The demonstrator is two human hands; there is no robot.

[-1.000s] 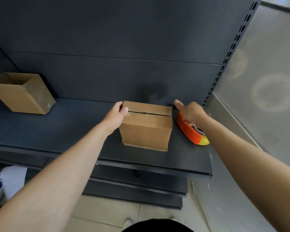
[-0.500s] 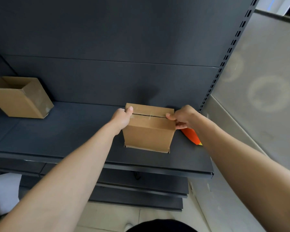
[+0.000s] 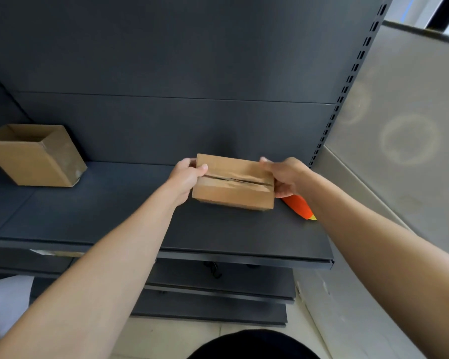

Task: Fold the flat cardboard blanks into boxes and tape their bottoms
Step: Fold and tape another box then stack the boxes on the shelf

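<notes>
A small brown cardboard box (image 3: 233, 193) is held above the dark shelf (image 3: 114, 213), tilted so that its taped flap seam faces me. My left hand (image 3: 186, 177) grips its left end, thumb over the top flap. My right hand (image 3: 287, 176) grips its right end, fingers curled round the edge. An orange tape dispenser (image 3: 297, 206) lies on the shelf just right of the box, partly hidden by my right hand and wrist.
A second brown box (image 3: 34, 156), open at the top, stands at the shelf's far left. Lower shelves (image 3: 218, 288) jut out beneath. A grey wall panel (image 3: 399, 151) bounds the right side, and white material (image 3: 5, 301) lies at the lower left.
My right hand left the tape dispenser and took hold of the box's right end. Both hands have lifted and tipped the box, turning its seam toward me.
</notes>
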